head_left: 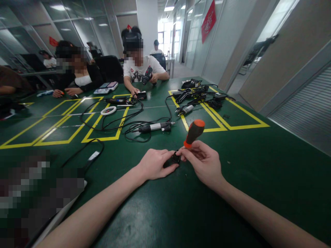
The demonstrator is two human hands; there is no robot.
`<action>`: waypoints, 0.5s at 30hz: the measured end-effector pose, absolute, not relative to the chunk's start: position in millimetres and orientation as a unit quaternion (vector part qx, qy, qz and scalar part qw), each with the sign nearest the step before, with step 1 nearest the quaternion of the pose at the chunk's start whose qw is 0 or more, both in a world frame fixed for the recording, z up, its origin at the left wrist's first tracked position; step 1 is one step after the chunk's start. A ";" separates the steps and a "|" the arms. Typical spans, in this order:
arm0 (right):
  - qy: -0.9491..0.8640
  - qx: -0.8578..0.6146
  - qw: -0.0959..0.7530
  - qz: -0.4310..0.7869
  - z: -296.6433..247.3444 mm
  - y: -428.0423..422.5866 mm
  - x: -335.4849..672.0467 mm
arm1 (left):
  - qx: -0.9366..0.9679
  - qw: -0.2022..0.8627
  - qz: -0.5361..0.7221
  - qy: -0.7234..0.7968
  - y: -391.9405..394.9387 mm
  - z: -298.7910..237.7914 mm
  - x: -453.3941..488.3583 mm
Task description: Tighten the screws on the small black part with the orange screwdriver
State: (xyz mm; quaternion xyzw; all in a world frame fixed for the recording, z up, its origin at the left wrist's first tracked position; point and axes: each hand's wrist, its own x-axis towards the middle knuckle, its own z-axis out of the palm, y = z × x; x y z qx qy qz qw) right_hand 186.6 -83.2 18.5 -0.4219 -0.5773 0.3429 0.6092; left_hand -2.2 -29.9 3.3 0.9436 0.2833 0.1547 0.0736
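On the green table, my left hand (157, 164) pinches a small black round part (176, 157) between thumb and fingers; its exact kind is too small to make out. My right hand (205, 163) is closed around the lower end of a screwdriver (194, 133) with a black and orange handle. The handle points up and leans slightly right, and the fingers hide its shaft. Both hands meet at the black part, the right fingertips beside or touching it.
Ahead lies a grey and black corded power tool (155, 127). A white ring (108, 110) sits among cables, and several black tools (184, 95) are heaped at back right. Yellow tape (245, 126) marks the table (271, 165). Across it, a person (146, 69) holds a drill (147, 75).
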 end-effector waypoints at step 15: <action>-0.569 -0.412 0.609 0.368 18.0 -77.9 185.7 | 0.943 0.081 0.157 0.283 -29.4 3.9 -3.2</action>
